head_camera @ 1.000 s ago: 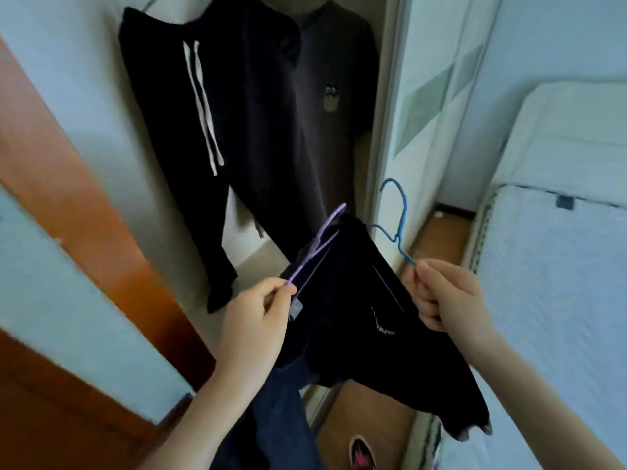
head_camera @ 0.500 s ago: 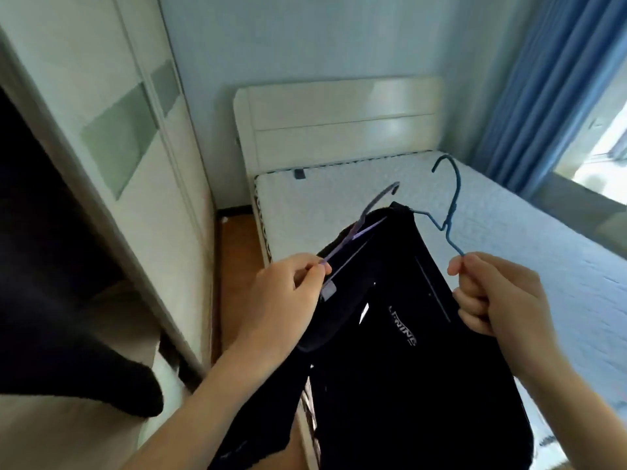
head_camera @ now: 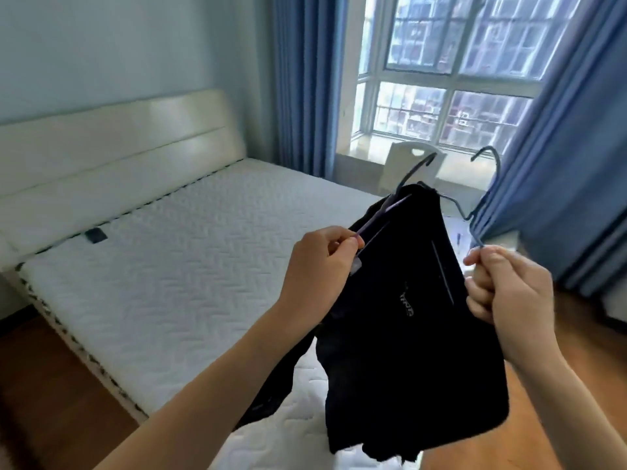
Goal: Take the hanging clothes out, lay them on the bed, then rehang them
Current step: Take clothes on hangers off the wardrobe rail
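white quilted bed (head_camera: 163, 266) filling the left, black clothes (head_camera: 407, 351) hanging above its near corner, left hand (head_camera: 315, 276) curled, pinching a purple hanger (head_camera: 371, 222), right hand (head_camera: 505, 290) curled, gripping a blue hanger (head_camera: 470, 219), both hangers inside the clothes

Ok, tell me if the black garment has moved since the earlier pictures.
Yes. The black garment has gone from beside the wardrobe to above the near corner of the mattress.
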The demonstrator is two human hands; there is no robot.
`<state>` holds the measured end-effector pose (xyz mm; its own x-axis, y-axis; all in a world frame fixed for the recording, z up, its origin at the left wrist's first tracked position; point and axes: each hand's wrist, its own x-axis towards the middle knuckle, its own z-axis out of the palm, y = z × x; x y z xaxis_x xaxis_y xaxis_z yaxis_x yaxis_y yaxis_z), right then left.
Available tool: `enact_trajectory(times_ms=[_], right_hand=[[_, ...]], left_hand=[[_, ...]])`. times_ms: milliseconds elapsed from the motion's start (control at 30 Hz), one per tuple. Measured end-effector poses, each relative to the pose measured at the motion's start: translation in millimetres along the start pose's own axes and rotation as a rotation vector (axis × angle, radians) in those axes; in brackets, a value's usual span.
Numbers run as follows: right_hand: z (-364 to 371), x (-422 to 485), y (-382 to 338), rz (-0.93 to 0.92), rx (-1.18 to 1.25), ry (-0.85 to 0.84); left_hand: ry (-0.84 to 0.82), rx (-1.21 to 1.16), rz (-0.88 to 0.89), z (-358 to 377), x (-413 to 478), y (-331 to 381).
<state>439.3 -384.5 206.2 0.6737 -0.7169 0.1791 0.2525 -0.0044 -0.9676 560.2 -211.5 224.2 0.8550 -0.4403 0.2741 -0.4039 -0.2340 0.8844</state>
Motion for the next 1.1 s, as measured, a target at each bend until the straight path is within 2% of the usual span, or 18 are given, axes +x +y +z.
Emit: enact_trajectory(times_ms=[167, 300, 433, 600, 733, 900, 1000, 1100], right_hand=[[-5.7, -11.0, 5.1, -0.071, -0.100, 0.240], [-0.1, -34.5, 2.2, -0.108, -0.239, 0.456], [9.6, -56.3, -5.9, -0.119, -0.313, 0.645], [19.8, -67.5, -13.6, -0.097, -0.422, 0.776], [24.0, -59.2, -5.6, -0.069, -0.481, 0.831], [33.0, -29.5, 19.6, -0.043, -0.518, 0.796], [43.8, -8.6, 44.9, -0.017, -0.498, 0.741], [63.2, 16.6, 86.5, 0.016, -0.473, 0.668]], left_hand=[[-0.230, -0.127, 0.017, 23.6, 32.3, -12.4], [-0.488, -0.285, 0.001, 32.3, 42.5, -23.2], [-0.691, -0.498, -0.084, 31.3, 47.0, -22.9], [-0.854, -0.695, -0.210, 39.0, 54.0, -31.1], [-0.886, -0.795, -0.332, 57.2, 56.8, -46.9], [-0.900, -0.988, -0.544, 81.9, 51.0, -49.7], [-0.788, -1.124, -0.735, 89.6, 57.5, -55.4], [-0.587, -1.194, -0.898, 91.8, 79.0, -85.1]])
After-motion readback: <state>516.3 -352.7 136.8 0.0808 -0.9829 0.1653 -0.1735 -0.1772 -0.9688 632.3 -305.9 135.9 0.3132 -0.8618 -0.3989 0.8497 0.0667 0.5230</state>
